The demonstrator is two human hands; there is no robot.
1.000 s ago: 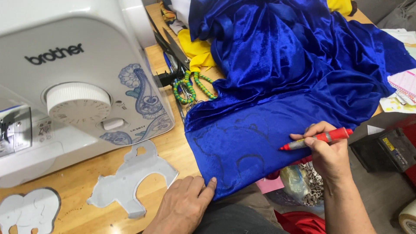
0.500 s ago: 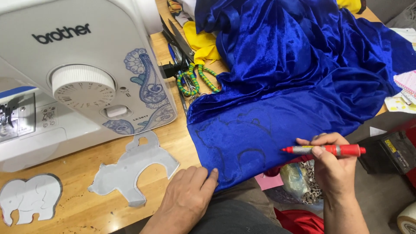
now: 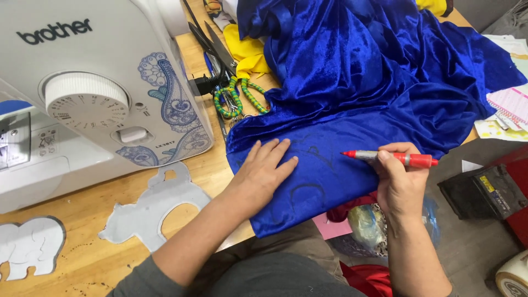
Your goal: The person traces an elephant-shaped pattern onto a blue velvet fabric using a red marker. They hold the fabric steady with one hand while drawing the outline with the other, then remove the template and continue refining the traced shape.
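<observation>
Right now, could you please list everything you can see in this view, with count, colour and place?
sewing machine: one, white with blue paisley print, left on the table
table: one, light wood, underneath
velvet cloth: one, royal blue, centre and right, faint outlines drawn on it
scissors: one pair, green and yellow wrapped handles, beside the machine
yellow cloth: one piece, top centre
paper templates: two, pale grey, bottom left
marker: one, red
papers: several, pink and white, right edge
left hand: flat on the cloth
right hand: fingers gripping the marker
</observation>
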